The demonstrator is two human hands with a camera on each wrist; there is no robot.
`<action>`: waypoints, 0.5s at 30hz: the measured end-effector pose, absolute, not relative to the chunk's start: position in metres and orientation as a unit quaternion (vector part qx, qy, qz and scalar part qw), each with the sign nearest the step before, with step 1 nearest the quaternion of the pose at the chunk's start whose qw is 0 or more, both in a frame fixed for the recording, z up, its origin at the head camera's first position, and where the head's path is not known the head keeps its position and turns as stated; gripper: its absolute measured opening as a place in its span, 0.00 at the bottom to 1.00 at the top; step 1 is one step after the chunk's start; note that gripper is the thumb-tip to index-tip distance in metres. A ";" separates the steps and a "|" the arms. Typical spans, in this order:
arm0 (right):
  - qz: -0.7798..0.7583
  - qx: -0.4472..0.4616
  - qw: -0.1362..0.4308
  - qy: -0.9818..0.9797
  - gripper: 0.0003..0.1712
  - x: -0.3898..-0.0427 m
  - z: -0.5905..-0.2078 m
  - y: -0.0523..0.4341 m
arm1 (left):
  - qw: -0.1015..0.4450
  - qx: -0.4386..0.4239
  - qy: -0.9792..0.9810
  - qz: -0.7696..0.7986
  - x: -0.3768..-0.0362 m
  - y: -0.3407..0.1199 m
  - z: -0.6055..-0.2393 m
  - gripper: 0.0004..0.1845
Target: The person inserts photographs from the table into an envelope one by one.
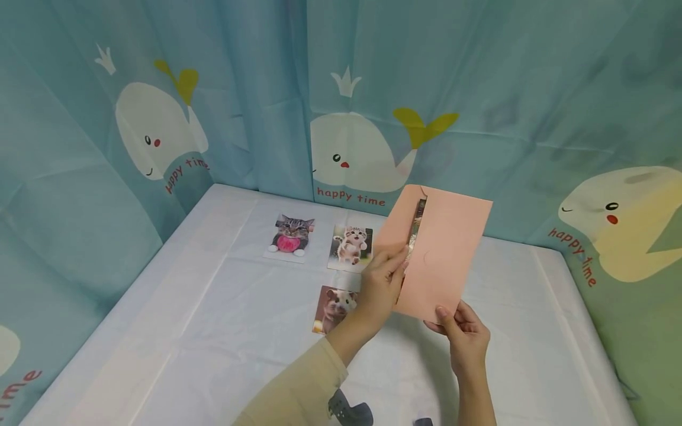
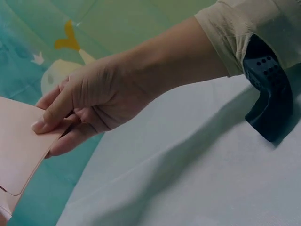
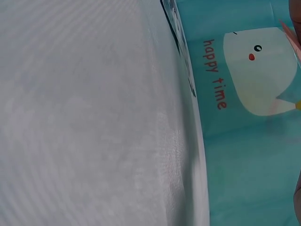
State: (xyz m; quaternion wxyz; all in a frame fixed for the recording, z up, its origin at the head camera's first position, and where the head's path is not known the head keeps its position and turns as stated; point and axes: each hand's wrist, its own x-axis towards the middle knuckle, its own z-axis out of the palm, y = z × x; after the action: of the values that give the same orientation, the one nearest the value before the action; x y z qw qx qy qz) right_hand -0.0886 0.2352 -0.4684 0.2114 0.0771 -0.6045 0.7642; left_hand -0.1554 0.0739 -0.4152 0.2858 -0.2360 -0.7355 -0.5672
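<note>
A pink envelope (image 1: 444,251) is held up above the white table (image 1: 224,331), tilted, with a card edge (image 1: 417,228) showing in its slit. My left hand (image 1: 385,283) pinches the envelope's left edge near that card. In the left wrist view the left hand (image 2: 82,110) grips the pink envelope (image 2: 19,150) between thumb and fingers. My right hand (image 1: 465,332) holds the envelope's lower corner with thumb on its face. Three animal picture cards lie on the table: a grey cat card (image 1: 290,236), a kitten card (image 1: 351,247) and a hamster card (image 1: 333,307).
Teal curtains with whale prints (image 1: 357,154) enclose the table on the back and both sides. The right wrist view shows only the tablecloth (image 3: 84,117) and the curtain (image 3: 249,80). A dark wrist strap (image 2: 268,89) sits on the left forearm.
</note>
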 end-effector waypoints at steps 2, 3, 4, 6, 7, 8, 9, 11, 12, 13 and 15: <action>0.766 0.070 0.217 -0.601 0.16 -0.088 -0.468 0.237 | 0.282 -0.246 -0.743 -0.555 -0.155 0.075 -0.414 0.14; 0.767 0.066 0.222 -0.598 0.16 -0.088 -0.467 0.238 | 0.276 -0.251 -0.747 -0.550 -0.155 0.075 -0.413 0.15; 0.770 0.061 0.226 -0.594 0.16 -0.087 -0.467 0.239 | 0.269 -0.255 -0.752 -0.546 -0.154 0.076 -0.413 0.15; 0.773 0.051 0.235 -0.588 0.16 -0.086 -0.467 0.241 | 0.251 -0.260 -0.758 -0.543 -0.152 0.076 -0.411 0.15; 0.775 0.047 0.237 -0.585 0.16 -0.086 -0.467 0.243 | 0.241 -0.262 -0.759 -0.545 -0.151 0.075 -0.411 0.16; 0.776 0.044 0.238 -0.583 0.16 -0.085 -0.467 0.244 | 0.235 -0.262 -0.759 -0.548 -0.150 0.074 -0.410 0.15; 0.776 0.040 0.238 -0.583 0.15 -0.085 -0.467 0.245 | 0.229 -0.260 -0.758 -0.553 -0.149 0.074 -0.411 0.15; 0.773 0.033 0.237 -0.587 0.15 -0.085 -0.469 0.247 | 0.230 -0.254 -0.750 -0.565 -0.150 0.071 -0.413 0.13; 0.771 0.027 0.237 -0.591 0.15 -0.086 -0.470 0.247 | 0.234 -0.253 -0.743 -0.574 -0.150 0.069 -0.415 0.13; 0.770 0.020 0.236 -0.592 0.15 -0.086 -0.471 0.248 | 0.237 -0.253 -0.734 -0.585 -0.151 0.067 -0.418 0.12; 0.767 -0.003 0.237 -0.596 0.14 -0.088 -0.473 0.249 | 0.244 -0.255 -0.713 -0.606 -0.153 0.063 -0.423 0.11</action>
State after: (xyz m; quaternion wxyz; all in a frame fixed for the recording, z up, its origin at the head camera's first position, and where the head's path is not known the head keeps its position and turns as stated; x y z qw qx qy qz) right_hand -0.0879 0.2489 -0.4729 0.2368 -0.0028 -0.5959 0.7674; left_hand -0.1527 0.0626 -0.4233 0.2440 -0.2549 -0.7126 -0.6063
